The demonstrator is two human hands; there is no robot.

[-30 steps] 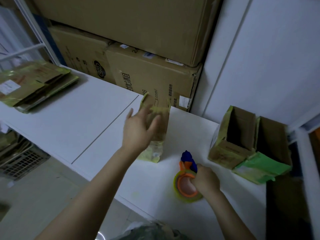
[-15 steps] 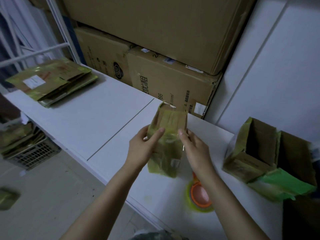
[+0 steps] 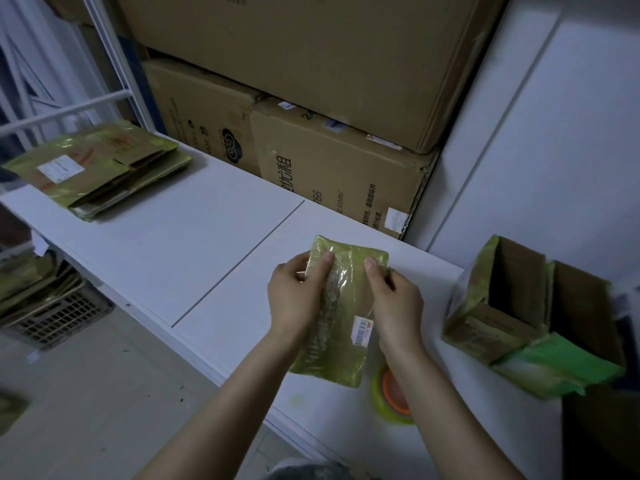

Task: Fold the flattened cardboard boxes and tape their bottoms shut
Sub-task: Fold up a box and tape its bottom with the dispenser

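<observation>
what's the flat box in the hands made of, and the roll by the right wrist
Flat box: looks like brown cardboard covered in glossy yellow-green tape or film, judging by the crinkled glints down its middle. Roll: apparently thin yellow-green plastic tape wound on a smooth orange core, likely plastic.

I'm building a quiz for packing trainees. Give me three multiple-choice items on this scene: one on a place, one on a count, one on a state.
1. Where does the stack of flattened boxes lie? A on a chair; B at the far left end of the table; C inside a drawer.
2. How many folded open boxes stand at the right? A one; B two; C four.
3. The held box is: A flat, gripped by the left hand and right hand; B standing open; C lying untouched.
Key: 1 B, it rests on the tabletop's left end; 2 B, two stand side by side; 3 A, both thumbs press its face.
</observation>
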